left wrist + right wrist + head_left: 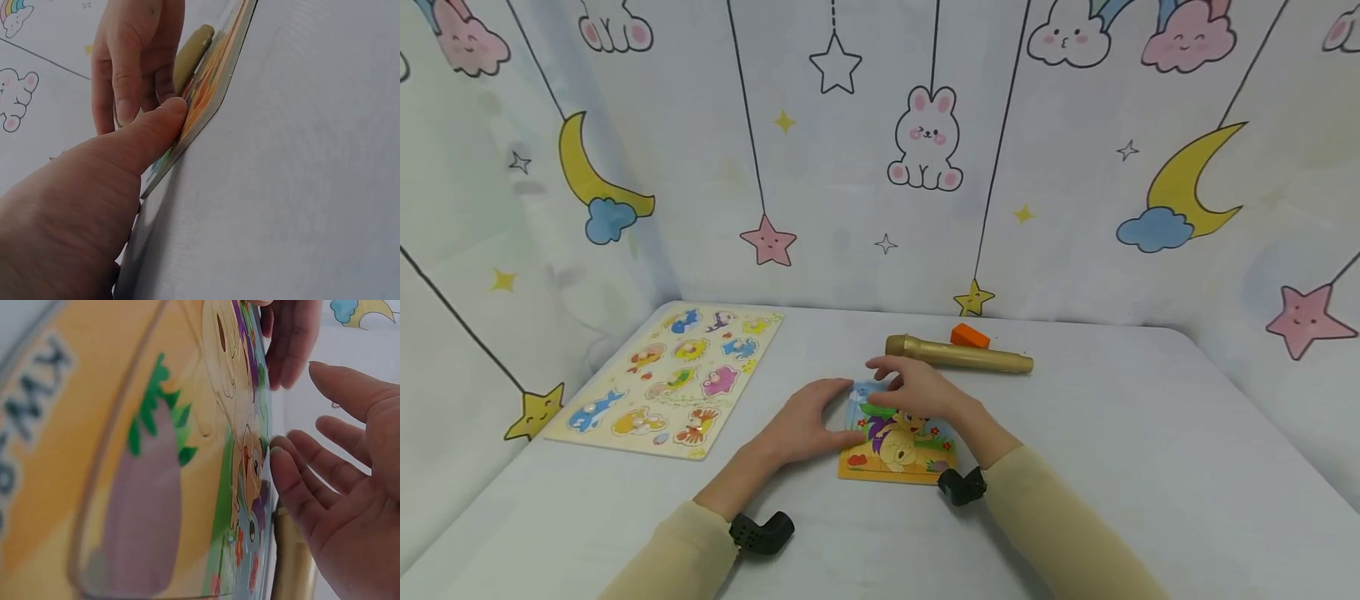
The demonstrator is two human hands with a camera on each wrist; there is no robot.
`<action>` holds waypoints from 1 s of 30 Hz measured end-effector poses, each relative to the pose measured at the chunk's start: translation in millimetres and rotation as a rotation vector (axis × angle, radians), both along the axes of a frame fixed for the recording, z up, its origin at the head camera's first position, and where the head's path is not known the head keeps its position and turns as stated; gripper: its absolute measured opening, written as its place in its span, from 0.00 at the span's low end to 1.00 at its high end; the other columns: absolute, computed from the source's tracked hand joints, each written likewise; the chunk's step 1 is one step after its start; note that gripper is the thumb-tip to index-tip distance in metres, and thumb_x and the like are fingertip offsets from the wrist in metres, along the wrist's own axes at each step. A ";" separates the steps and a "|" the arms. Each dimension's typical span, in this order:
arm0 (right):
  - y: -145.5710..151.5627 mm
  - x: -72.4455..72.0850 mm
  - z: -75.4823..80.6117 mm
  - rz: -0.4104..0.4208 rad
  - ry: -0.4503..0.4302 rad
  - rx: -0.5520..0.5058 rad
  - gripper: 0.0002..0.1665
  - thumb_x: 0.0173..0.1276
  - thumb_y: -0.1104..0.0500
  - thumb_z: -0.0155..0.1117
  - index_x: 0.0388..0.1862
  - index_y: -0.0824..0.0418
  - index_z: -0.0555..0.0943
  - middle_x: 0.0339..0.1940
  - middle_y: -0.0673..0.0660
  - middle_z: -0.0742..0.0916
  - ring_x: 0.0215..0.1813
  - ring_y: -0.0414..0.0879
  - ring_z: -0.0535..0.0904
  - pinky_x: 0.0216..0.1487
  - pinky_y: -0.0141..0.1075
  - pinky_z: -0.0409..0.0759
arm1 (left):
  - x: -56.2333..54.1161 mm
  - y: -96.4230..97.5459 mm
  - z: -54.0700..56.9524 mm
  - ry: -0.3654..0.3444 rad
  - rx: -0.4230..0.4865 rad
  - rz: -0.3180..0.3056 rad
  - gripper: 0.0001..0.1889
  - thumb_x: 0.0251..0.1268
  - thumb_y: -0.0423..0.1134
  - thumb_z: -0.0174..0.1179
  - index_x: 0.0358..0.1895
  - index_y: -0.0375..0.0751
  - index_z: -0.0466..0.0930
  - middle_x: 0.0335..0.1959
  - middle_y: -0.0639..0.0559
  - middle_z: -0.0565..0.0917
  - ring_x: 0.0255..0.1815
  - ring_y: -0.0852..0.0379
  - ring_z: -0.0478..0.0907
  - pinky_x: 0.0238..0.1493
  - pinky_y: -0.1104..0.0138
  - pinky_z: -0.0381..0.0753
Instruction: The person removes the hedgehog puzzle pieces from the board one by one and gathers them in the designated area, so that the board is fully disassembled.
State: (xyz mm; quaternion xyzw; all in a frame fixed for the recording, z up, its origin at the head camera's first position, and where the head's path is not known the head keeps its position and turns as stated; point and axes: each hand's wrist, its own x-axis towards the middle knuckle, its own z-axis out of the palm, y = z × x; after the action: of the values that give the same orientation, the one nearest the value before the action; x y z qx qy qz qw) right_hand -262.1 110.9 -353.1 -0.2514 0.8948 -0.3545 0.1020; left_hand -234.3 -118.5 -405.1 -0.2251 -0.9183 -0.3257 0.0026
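A small jigsaw puzzle board (pixel 895 446) with a cartoon hedgehog and an orange border lies on the white table. My left hand (pixel 805 421) rests along its left side, thumb across the edge and fingers stretched toward the far left corner. In the left wrist view, that hand's thumb (pixel 156 131) lies over the board's rim; its other fingers are hidden. Over the far part of the picture is my right hand (pixel 925 393), fingers loosely bent. The right wrist view shows those fingers (pixel 312 506) spread, one tip close to the surface; contact is hard to tell.
Behind the board lie a gold microphone-shaped stick (pixel 962 354) and an orange block (pixel 970 336). At the left is a large peg puzzle board (pixel 673 379) with animal pieces. A patterned cloth (pixel 850 167) hangs behind the table (pixel 1112 433).
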 end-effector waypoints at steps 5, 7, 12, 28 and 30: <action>-4.8 -2.8 -2.5 -0.016 -0.024 0.022 0.30 0.69 0.54 0.70 0.67 0.61 0.77 0.54 0.54 0.84 0.52 0.47 0.81 0.54 0.40 0.82 | 0.7 -0.7 0.6 0.005 -0.005 -0.010 0.43 0.56 0.59 0.72 0.72 0.40 0.71 0.71 0.45 0.72 0.74 0.43 0.64 0.73 0.47 0.62; -5.8 -3.4 -4.0 -0.025 -0.036 0.028 0.28 0.69 0.54 0.71 0.65 0.61 0.78 0.52 0.53 0.84 0.51 0.46 0.80 0.53 0.39 0.81 | 0.6 -0.9 1.0 0.010 -0.009 -0.016 0.42 0.57 0.59 0.72 0.71 0.40 0.72 0.71 0.45 0.72 0.74 0.43 0.64 0.73 0.47 0.62; -7.7 -3.0 -6.5 -0.048 -0.041 0.048 0.27 0.67 0.55 0.73 0.63 0.60 0.80 0.52 0.53 0.84 0.50 0.45 0.80 0.55 0.40 0.80 | -0.2 -1.0 2.2 0.024 -0.023 -0.026 0.42 0.57 0.59 0.71 0.71 0.40 0.73 0.71 0.46 0.73 0.74 0.44 0.64 0.73 0.47 0.62; -18.2 0.7 -1.6 -0.067 0.003 0.193 0.26 0.66 0.54 0.74 0.59 0.64 0.82 0.49 0.54 0.85 0.48 0.45 0.79 0.59 0.42 0.79 | 1.5 0.5 3.8 -0.002 -0.032 -0.011 0.41 0.56 0.59 0.72 0.71 0.40 0.74 0.72 0.48 0.72 0.75 0.45 0.62 0.74 0.48 0.61; -18.9 0.9 -0.9 -0.066 -0.003 0.197 0.26 0.66 0.54 0.75 0.58 0.64 0.82 0.49 0.55 0.85 0.47 0.45 0.79 0.60 0.42 0.78 | 1.2 0.7 3.8 -0.001 -0.034 -0.010 0.41 0.56 0.59 0.72 0.71 0.41 0.74 0.72 0.48 0.72 0.75 0.45 0.62 0.74 0.48 0.61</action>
State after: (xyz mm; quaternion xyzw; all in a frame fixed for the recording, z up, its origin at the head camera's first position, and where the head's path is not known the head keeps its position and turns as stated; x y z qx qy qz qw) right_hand -261.2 92.0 -354.0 -0.2099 0.9329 -0.2686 0.1159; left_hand -233.1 -117.9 -401.3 -0.2297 -0.9225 -0.3101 -0.0031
